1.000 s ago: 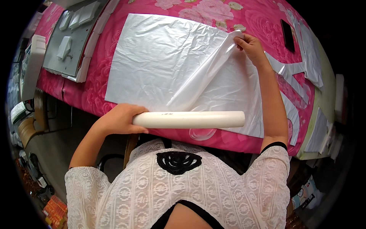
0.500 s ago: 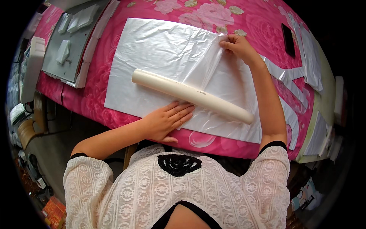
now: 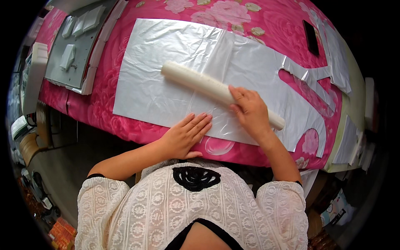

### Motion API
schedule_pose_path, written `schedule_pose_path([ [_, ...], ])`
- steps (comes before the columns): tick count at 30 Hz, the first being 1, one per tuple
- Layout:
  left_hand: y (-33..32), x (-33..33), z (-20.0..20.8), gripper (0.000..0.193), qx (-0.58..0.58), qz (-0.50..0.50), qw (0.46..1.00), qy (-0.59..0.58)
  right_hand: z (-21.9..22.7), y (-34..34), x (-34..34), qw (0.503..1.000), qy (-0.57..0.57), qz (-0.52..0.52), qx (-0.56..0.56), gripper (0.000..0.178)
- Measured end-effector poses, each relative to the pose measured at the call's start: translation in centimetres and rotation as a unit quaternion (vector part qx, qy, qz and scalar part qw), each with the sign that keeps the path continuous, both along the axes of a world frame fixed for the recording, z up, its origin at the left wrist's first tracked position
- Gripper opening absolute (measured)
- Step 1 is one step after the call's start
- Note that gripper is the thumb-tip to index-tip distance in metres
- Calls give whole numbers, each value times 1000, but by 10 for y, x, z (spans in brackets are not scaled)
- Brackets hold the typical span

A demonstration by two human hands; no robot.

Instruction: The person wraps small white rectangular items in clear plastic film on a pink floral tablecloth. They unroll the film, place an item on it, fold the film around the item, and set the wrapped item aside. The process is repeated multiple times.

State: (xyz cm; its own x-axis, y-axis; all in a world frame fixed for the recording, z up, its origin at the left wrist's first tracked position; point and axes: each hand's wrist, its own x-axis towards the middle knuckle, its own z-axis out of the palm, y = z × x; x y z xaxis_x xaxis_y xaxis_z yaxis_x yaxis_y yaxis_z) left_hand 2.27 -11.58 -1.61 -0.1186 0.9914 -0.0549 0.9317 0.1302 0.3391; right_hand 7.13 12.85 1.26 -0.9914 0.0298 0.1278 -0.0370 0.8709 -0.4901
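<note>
A white plastic carrier bag [image 3: 146, 62] lies flat before me, its handle loops pointing right. Across it rests a slanted cream-white tube [image 3: 196, 82], its far end to the left and its near end to the right. My right hand [image 3: 251, 110] is closed around the tube right of its middle, thumb on the near side. My left hand [image 3: 187, 135] lies flat with fingers stretched out, pressing on the bag's near edge, apart from the tube. A narrow folded strip of plastic shows on the bag beyond the tube.
A pink flowered cloth [image 3: 100, 112] covers the table. At the far left, a grey board [image 3: 79, 50] bears several small folded white packets. A black phone [image 3: 310, 37] lies at the far right, beside more white plastic sheeting [image 3: 335, 58]. A wooden chair [image 3: 31, 143] stands at left.
My right hand has let go of the plastic at the far edge and come back onto the tube. The tube has shifted away and to the right. My left hand stays nearly in place.
</note>
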Motion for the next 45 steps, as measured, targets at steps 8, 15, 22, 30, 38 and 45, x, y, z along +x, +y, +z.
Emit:
schedule_pose_path([
  [8, 1, 5, -5, 82, 13, 16, 1000, 8, 4, 74, 12, 991, 49, -127, -6, 47],
  [15, 1, 33, -7, 81, -1, 65, 998, 5, 6, -19, 10, 994, 25, 98, 33, 50],
  [22, 0, 35, -8, 78, -8, 66, 998, 8, -14, 25, -101, 992, 106, 55, 48, 45],
  [30, -17, 21, -9, 62, 136, 63, 986, -68, -12, 30, -128, 975, 205, 32, 79, 44],
  [38, -18, 0, -5, 25, 208, -2, 978, 0, -14, -35, -10, 968, 12, 236, -84, 54],
  [45, -8, -30, 19, 47, 341, 58, 905, -247, -29, -44, -12, 981, 82, 136, -110, 38],
])
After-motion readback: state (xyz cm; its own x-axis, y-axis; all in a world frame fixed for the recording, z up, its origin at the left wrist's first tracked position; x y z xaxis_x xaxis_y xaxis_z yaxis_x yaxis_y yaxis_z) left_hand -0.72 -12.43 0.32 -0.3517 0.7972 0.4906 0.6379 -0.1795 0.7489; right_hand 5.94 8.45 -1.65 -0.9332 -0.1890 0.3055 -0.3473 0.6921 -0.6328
